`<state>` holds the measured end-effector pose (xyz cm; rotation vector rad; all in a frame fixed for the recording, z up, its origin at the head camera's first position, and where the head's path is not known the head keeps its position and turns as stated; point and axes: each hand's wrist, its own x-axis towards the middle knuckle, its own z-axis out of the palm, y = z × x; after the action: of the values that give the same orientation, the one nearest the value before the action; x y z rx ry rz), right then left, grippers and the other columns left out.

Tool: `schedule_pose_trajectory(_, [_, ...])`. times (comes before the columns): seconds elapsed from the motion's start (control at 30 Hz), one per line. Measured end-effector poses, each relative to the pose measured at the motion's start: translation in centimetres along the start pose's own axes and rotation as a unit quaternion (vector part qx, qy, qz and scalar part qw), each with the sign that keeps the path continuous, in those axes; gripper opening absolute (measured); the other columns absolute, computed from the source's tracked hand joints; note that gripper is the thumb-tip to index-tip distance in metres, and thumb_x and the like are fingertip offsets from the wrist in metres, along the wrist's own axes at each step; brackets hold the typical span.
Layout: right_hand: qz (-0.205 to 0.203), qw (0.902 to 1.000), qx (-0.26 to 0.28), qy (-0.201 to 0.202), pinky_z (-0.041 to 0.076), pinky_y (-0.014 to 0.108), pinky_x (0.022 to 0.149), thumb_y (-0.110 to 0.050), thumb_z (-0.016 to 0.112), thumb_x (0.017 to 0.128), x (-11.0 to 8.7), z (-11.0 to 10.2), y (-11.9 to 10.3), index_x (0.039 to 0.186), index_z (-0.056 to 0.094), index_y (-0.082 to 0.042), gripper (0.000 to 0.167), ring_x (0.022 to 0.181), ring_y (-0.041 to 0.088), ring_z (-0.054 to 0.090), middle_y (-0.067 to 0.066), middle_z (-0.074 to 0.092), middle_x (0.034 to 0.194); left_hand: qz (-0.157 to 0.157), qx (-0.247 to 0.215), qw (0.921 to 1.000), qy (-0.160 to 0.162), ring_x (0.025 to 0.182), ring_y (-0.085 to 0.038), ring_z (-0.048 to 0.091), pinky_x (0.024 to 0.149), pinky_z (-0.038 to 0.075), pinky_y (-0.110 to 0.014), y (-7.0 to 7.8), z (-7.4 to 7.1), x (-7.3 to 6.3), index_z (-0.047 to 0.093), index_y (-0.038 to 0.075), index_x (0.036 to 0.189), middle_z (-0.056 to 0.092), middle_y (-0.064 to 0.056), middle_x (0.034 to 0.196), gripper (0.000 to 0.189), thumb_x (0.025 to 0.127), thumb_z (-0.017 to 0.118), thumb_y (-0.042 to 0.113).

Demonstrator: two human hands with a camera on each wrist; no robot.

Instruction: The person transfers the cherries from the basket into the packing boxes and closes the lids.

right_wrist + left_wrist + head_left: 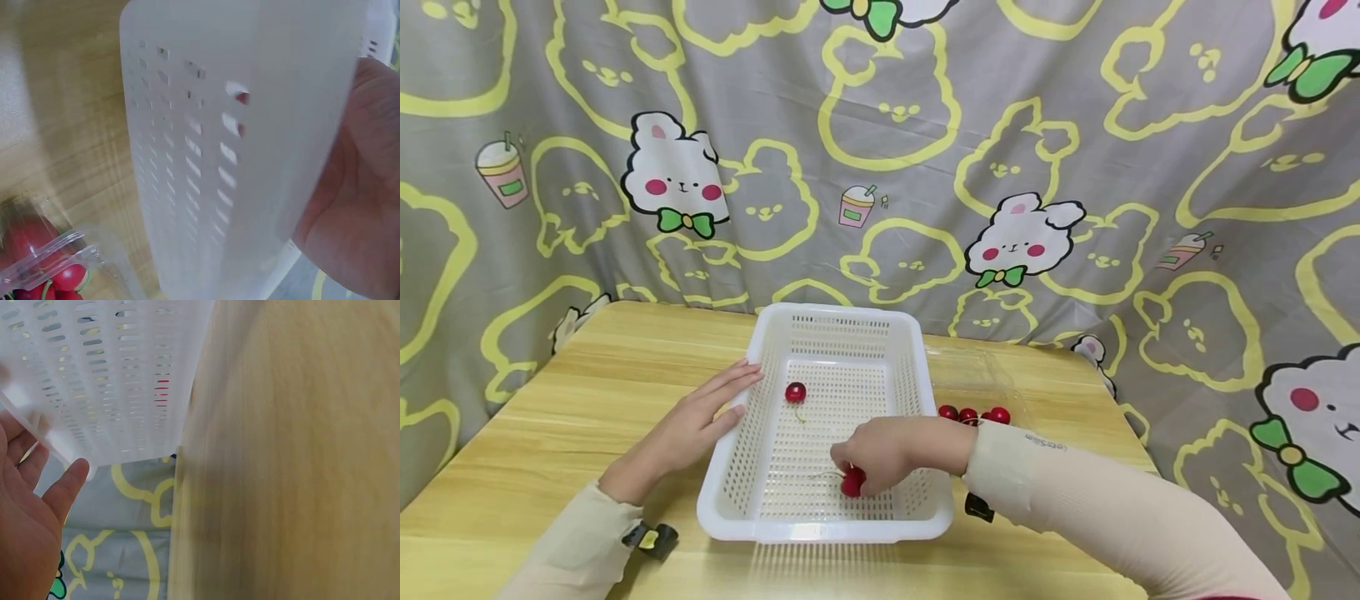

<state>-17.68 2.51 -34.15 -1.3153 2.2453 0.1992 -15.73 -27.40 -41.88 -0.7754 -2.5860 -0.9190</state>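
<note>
A white perforated plastic basket [826, 530] stands on the wooden table. Down inside it, near its front right, my right hand [883, 454] pinches a red cherry [852, 482] with a thin stem. Another cherry [795, 392], dark red with a green stem, lies on the basket floor at the left. My left hand [703, 421] rests against the left rim with its fingers fairly straight. In the left wrist view, the thumb [67, 487] lies along the basket's edge. The basket's side wall [187, 137] hides my right fingertips in the right wrist view.
Right of the basket, a clear plastic container [973, 371] holds several cherries [999, 415], partly behind my right forearm. The same container shows low in the right wrist view [81, 244]. A patterned grey curtain [910, 167] hangs along the table's far edge.
</note>
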Motion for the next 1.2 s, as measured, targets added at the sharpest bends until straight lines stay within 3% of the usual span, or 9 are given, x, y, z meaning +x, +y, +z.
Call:
schedule_pose_trajectory(0.17, [-0.02, 0.9965, 0.022, 0.078, 0.044, 0.018, 0.069, -0.03, 0.072, 0.088, -0.9, -0.2, 1.1, 0.096, 0.057, -0.022, 0.019, 0.075, 0.002, 0.052, -0.014, 0.058, 0.081, 0.0, -0.001, 1.0, 0.003, 0.145, -0.024, 0.026, 0.1, 0.034, -0.066, 0.0, 0.1, 0.0, 0.048, 0.014, 0.145, 0.04, -0.006, 0.152, 0.047, 0.099, 0.054, 0.015])
schedule_pose_trajectory(0.3, [-0.033, 0.9895, 0.003, 0.141, 0.045, 0.021, 0.077, -0.038, 0.069, 0.088, -1.7, -0.2, 1.8, 0.099, 0.061, -0.021, 0.021, 0.085, 0.004, 0.053, -0.012, 0.059, 0.091, 0.001, -0.002, 1.0, 0.004, 0.145, -0.021, 0.025, 0.099, 0.034, -0.066, 0.0, 0.1, -0.1, 0.048, 0.012, 0.145, 0.04, -0.007, 0.152, 0.047, 0.099, 0.055, 0.014])
schedule_pose_trajectory(0.5, [-0.036, 0.9749, -0.011, 0.219, 0.045, 0.025, 0.081, -0.041, 0.065, 0.089, -2.6, -0.1, 2.6, 0.1, 0.062, -0.022, 0.023, 0.089, 0.006, 0.053, -0.011, 0.061, 0.095, 0.001, -0.004, 1.0, 0.004, 0.144, -0.028, 0.028, 0.099, 0.034, -0.067, 0.0, 0.1, -0.1, 0.048, 0.012, 0.145, 0.04, -0.006, 0.152, 0.047, 0.098, 0.055, 0.013])
schedule_pose_trajectory(0.67, [-0.019, 0.964, 0.004, 0.265, 0.045, 0.028, 0.08, -0.041, 0.064, 0.089, -3.4, 0.5, 3.1, 0.103, 0.062, -0.021, 0.024, 0.089, 0.007, 0.052, -0.01, 0.06, 0.095, 0.002, -0.004, 1.0, 0.002, 0.145, -0.02, 0.024, 0.099, 0.034, -0.067, 0.0, 0.1, -0.1, 0.048, 0.012, 0.145, 0.039, -0.005, 0.153, 0.047, 0.099, 0.055, 0.013])
schedule_pose_trajectory(1.0, [0.027, 0.9364, 0.055, 0.346, 0.048, 0.028, 0.082, -0.037, 0.067, 0.089, -5.1, 2.0, 4.3, 0.105, 0.06, -0.02, 0.024, 0.091, 0.009, 0.054, -0.011, 0.058, 0.099, 0.006, -0.004, 1.0, 0.006, 0.144, -0.026, 0.027, 0.099, 0.034, -0.067, 0.0, 0.1, 0.1, 0.048, 0.011, 0.144, 0.04, -0.007, 0.152, 0.047, 0.098, 0.056, 0.012])
schedule_pose_trajectory(1.2, [0.06, 0.919, 0.061, 0.385, 0.051, 0.03, 0.08, -0.039, 0.067, 0.089, -5.9, 3.2, 4.8, 0.104, 0.06, -0.02, 0.025, 0.091, 0.009, 0.057, -0.009, 0.059, 0.099, 0.004, -0.003, 1.0, 0.006, 0.145, -0.018, 0.024, 0.099, 0.035, -0.067, 0.0, 0.2, 0.0, 0.048, 0.012, 0.145, 0.04, -0.005, 0.153, 0.047, 0.098, 0.055, 0.012])
